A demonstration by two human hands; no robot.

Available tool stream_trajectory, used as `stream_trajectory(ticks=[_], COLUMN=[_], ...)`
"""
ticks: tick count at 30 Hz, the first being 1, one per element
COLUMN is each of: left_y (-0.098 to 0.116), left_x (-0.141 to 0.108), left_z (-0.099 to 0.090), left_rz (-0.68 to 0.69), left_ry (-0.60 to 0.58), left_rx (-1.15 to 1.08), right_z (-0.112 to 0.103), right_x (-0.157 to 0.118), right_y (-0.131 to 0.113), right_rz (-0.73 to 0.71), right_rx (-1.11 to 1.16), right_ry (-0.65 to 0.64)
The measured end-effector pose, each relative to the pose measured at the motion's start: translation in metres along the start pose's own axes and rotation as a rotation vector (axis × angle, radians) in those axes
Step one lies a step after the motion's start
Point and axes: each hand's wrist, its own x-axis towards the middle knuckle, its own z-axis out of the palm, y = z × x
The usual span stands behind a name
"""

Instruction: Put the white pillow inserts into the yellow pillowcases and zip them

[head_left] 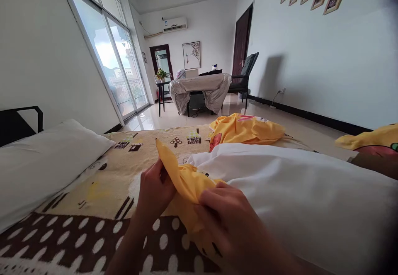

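Note:
A yellow printed pillowcase (188,179) is bunched between my two hands, just left of a large white pillow (289,183). My left hand (158,190) pinches the edge of the case, and a yellow corner sticks up above the fingers. Closed on the gathered cloth, my right hand (231,219) sits close to the pillow's near left end. Part of the yellow fabric hangs down below the hands. How far the pillow reaches into the case cannot be made out.
Another white pillow (46,163) lies at the left. A second yellow printed cloth (248,129) is crumpled beyond the white pillow, and more yellow cloth (373,140) shows at the right edge. Under everything is a patterned bedspread (102,196). A covered table (199,85) and black chair (244,76) stand farther back.

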Motion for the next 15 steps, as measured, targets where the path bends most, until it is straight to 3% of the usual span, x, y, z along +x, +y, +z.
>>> stream_trajectory(ticks=[10,15], left_y=[-0.0093,-0.0042], left_x=[0.0054,0.0021], left_z=[0.0024,-0.002], left_rz=[-0.06,0.005], left_ry=[-0.052,-0.09], left_rx=[-0.04,-0.023], right_z=[0.0038,-0.0047], right_x=[0.0018,0.0013], right_y=[0.0074,0.0068], right_rz=[0.093,0.103], right_rx=[-0.164,-0.164], right_ry=[-0.213,-0.36])
